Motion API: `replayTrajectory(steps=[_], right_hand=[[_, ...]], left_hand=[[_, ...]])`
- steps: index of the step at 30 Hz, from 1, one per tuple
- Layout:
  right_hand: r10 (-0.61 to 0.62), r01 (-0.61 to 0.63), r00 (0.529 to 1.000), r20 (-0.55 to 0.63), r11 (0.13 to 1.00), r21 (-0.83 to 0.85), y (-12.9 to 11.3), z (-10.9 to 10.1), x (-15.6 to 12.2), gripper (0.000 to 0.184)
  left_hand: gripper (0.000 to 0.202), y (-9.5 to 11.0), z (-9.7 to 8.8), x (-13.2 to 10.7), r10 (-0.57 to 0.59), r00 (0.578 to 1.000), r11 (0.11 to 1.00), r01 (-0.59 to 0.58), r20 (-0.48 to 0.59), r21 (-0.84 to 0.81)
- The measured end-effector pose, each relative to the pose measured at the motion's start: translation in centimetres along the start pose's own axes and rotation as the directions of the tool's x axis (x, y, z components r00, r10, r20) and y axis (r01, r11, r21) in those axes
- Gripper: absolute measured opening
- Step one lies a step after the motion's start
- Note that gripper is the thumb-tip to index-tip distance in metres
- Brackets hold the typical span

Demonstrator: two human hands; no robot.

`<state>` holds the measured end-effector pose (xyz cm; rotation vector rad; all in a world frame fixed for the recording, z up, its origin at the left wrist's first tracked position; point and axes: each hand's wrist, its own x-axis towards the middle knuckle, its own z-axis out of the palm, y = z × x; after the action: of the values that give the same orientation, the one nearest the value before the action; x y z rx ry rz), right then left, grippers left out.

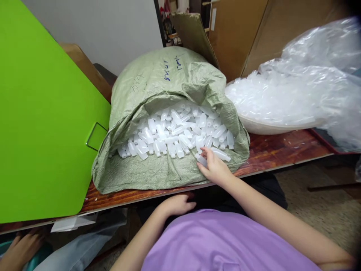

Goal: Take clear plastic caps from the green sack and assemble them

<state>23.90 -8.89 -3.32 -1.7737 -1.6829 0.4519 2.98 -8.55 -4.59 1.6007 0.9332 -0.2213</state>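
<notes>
A green woven sack point(166, 81) lies open on the wooden table point(282, 150), spilling several small white plastic bottles point(175, 131). My right hand point(214, 167) reaches into the sack's mouth, its fingers curled round one or two bottles at the near right edge of the pile. My left hand point(176, 205) rests below the table edge, just above my purple shirt, with fingers loosely bent; whether it holds anything is hidden.
A large green board point(42, 124) stands at the left. A white basin point(270, 126) under a clear plastic bag point(310, 82) full of bottles sits at the right. Cardboard boxes point(239, 34) stand behind. Another person's hand point(19, 248) shows at the bottom left.
</notes>
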Motion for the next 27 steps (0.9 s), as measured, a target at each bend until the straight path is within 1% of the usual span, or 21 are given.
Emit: replayTrajectory(steps=[3, 4, 5, 6, 7, 8, 9, 10, 11, 12, 13, 14, 16, 17, 18, 19, 20, 22, 23, 24, 27], right_hand=[[-0.102, 0.103, 0.995, 0.007, 0.992, -0.076, -0.4, 0.2, 0.3, 0.035], [-0.135, 0.135, 0.991, 0.008, 0.986, -0.097, -0.5, 0.2, 0.5, 0.033], [-0.167, 0.166, 0.986, 0.005, 0.979, -0.118, -0.7, 0.3, 0.7, 0.031], [-0.197, 0.195, 0.98, -0.003, 0.971, -0.137, -0.8, 0.2, 0.9, 0.031], [-0.225, 0.22, 0.974, -0.016, 0.963, -0.154, -0.9, 0.1, 1.2, 0.032], [-0.247, 0.237, 0.968, -0.038, 0.956, -0.172, -1.0, -0.1, 1.4, 0.032], [-0.26, 0.243, 0.963, -0.071, 0.951, -0.19, -1.0, -0.4, 1.5, 0.033], [-0.263, 0.235, 0.958, -0.115, 0.949, -0.21, -0.8, -0.8, 1.7, 0.034], [-0.255, 0.214, 0.952, -0.167, 0.95, -0.228, -0.6, -1.3, 1.8, 0.036], [-0.241, 0.182, 0.943, -0.231, 0.952, -0.248, -0.2, -1.8, 1.8, 0.038], [-0.225, 0.142, 0.926, -0.304, 0.952, -0.271, 0.4, -2.5, 1.8, 0.039], [-0.208, 0.094, 0.902, -0.378, 0.95, -0.297, 1.0, -3.1, 1.7, 0.039], [-0.154, -0.03, 0.847, -0.508, 0.942, -0.335, 2.3, -4.4, 1.6, 0.041], [-0.098, -0.11, 0.823, -0.56, 0.939, -0.326, 3.0, -4.9, 1.5, 0.044], [-0.012, -0.197, 0.804, -0.594, 0.938, -0.284, 3.6, -5.3, 1.4, 0.052], [0.116, -0.283, 0.792, -0.599, 0.94, -0.192, 4.1, -5.7, 1.3, 0.061], [0.264, -0.363, 0.781, -0.566, 0.929, -0.067, 4.6, -6.0, 1.2, 0.071], [0.508, -0.479, 0.755, -0.415, 0.859, 0.18, 5.4, -6.3, 1.2, 0.083], [0.576, -0.511, 0.748, -0.331, 0.817, 0.268, 5.8, -6.5, 1.3, 0.083], [0.611, -0.525, 0.747, -0.262, 0.784, 0.33, 6.1, -6.6, 1.4, 0.078], [0.607, -0.49, 0.783, -0.135, 0.735, 0.469, 6.4, -6.9, 2.4, 0.057]], left_hand=[[0.038, 1.6, -2.8, -4.0, -0.031, 0.997, 0.992, 0.023, 0.065, 0.126], [0.038, 2.3, -3.8, -5.3, -0.004, 0.993, 0.989, -0.012, 0.114, 0.145], [0.039, 3.2, -4.8, -6.4, 0.049, 0.985, 0.993, -0.066, 0.165, 0.101], [0.038, 4.1, -5.7, -7.2, 0.109, 0.983, 0.992, -0.117, 0.145, 0.047], [0.036, 5.1, -6.5, -7.5, 0.168, 0.984, 0.984, -0.17, 0.061, 0.042], [0.033, 6.0, -7.2, -7.4, 0.223, 0.972, 0.972, -0.218, -0.068, 0.083], [0.031, 6.9, -7.8, -6.9, 0.285, 0.934, 0.951, -0.247, -0.216, 0.187], [0.03, 7.8, -8.2, -6.1, 0.359, 0.873, 0.91, -0.25, -0.33, 0.33], [0.03, 8.7, -8.4, -5.0, 0.439, 0.812, 0.85, -0.235, -0.386, 0.471], [0.032, 9.5, -8.5, -3.7, 0.513, 0.769, 0.775, -0.224, -0.381, 0.591], [0.035, 10.4, -8.4, -2.4, 0.571, 0.751, 0.695, -0.229, -0.331, 0.681], [0.039, 11.2, -8.2, -1.0, 0.608, 0.751, 0.619, -0.245, -0.258, 0.746], [0.054, 12.5, -7.2, 1.9, 0.637, 0.764, 0.486, -0.292, -0.105, 0.824], [0.063, 12.9, -6.6, 3.2, 0.64, 0.767, 0.424, -0.314, -0.036, 0.849], [0.072, 13.2, -6.0, 4.5, 0.639, 0.769, 0.367, -0.33, 0.022, 0.87], [0.079, 13.2, -5.4, 5.8, 0.637, 0.769, 0.316, -0.331, 0.059, 0.889], [0.083, 13.1, -4.8, 6.9, 0.631, 0.771, 0.273, -0.321, 0.083, 0.907], [0.085, 12.5, -4.2, 8.7, 0.627, 0.774, 0.219, -0.285, 0.089, 0.933], [0.083, 12.1, -4.1, 9.4, 0.633, 0.77, 0.206, -0.265, 0.078, 0.942], [0.08, 11.6, -4.1, 9.9, 0.647, 0.761, 0.203, -0.243, 0.057, 0.948], [0.078, 10.3, -4.9, 10.4, 0.683, 0.729, 0.235, -0.167, -0.04, 0.958]])
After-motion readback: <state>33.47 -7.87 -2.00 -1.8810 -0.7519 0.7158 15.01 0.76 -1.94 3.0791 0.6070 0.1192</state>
